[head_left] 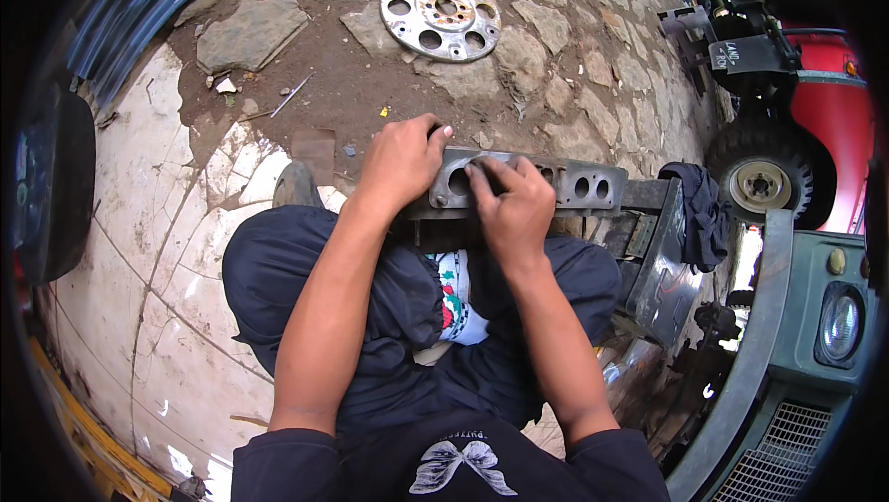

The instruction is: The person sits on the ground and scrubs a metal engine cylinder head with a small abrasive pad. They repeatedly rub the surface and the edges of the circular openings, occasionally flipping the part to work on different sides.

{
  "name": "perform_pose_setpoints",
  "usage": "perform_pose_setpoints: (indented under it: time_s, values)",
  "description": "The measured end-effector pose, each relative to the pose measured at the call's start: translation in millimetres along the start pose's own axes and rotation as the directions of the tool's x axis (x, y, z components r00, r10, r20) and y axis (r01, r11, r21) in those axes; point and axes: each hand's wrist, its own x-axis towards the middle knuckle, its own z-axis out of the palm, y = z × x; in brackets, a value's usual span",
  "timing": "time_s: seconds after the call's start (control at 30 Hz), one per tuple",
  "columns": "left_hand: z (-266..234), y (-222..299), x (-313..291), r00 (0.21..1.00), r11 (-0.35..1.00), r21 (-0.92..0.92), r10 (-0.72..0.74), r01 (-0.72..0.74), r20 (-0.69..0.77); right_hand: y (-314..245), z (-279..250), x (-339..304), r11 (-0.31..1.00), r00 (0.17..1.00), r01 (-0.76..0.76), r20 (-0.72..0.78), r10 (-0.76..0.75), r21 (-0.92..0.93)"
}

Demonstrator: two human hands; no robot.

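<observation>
A long grey metal engine part (569,189) with a flat face and several round holes lies crosswise in front of me, above my knees. My left hand (400,164) is closed over its left end, thumb raised along the near side of the fist. On the flat face, my right hand (517,206) presses with curled fingers beside a large round hole. Something dark may be between its thumb and fingertips, but I cannot make it out. Farther off, a round metal flywheel plate (463,13) with large holes and a rusty centre rests on the ground.
Stone paving (520,62) and dirt stretch ahead, with cracked pale tiles (148,289) at left. Dark corrugated sheets (139,11) stand far left. At right are a metal box (662,266) with a dark cloth (694,210), a tyre (761,178) and a green vehicle front (815,363).
</observation>
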Motion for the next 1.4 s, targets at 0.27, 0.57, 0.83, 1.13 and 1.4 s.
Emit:
perform_pose_setpoints:
  time_s: [0.27, 0.57, 0.83, 1.13, 1.4]
  values:
    - [-5, 2, 2, 0.999, 0.999, 0.035, -0.034, 0.034, -0.011, 8, -1, 6, 1.0, 1.0, -0.012, -0.024, 0.011, -0.018]
    - [-6, -1, 3, 0.999, 0.999, -0.014, -0.034, 0.033, -0.009, -5, 5, -1, 1.0, 0.999, -0.019, -0.049, 0.019, -0.004]
    - [-17, -3, 9, 0.996, 0.991, -0.097, -0.092, 0.091, -0.005, -10, 7, -14, 0.997, 0.997, -0.074, -0.003, 0.074, -0.006]
    - [-8, -26, 22, 0.995, 0.995, -0.037, -0.097, 0.097, -0.011, 2, 22, -102, 0.768, 0.904, -0.305, -0.081, 0.419, 0.563]
    - [18, -37, -2, 0.978, 0.997, -0.064, 0.028, -0.042, -0.206, 0, 47, -157, 0.342, 0.888, -0.339, 0.177, 0.425, 0.876]
